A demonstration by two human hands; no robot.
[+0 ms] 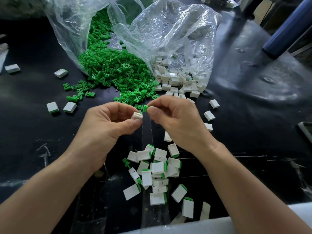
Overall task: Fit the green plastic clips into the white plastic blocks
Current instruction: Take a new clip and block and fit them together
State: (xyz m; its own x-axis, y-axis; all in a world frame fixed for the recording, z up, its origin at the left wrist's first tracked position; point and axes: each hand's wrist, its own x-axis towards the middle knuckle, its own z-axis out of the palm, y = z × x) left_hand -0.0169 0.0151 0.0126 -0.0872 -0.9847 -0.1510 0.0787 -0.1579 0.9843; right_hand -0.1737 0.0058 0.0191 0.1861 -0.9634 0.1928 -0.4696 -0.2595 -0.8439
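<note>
Holding one white block [137,115] between the thumb and the fingertips of my left hand [108,122], I have it just above the black table [244,102]. My right hand [175,119] pinches one green clip [145,108] between thumb and forefinger. The clip is just beside the upper right corner of the block, and it is not inside the block yet. I cannot tell if the two pieces touch each other.

Behind my hands a big pile of green clips [114,68] spills out of a clear plastic bag [70,31]. To the right of it a heap of white blocks [175,78] lies in the mouth of a second clear bag [165,27]. The two heaps meet in the middle.

Near me, between my forearms, there is a heap of finished blocks [157,169], each one with a green edge showing at one end. Some single blocks lie apart on the left side of the table [52,107], and some more on the right [209,115]. A dark blue cylinder [287,29] is at the far right corner.
</note>
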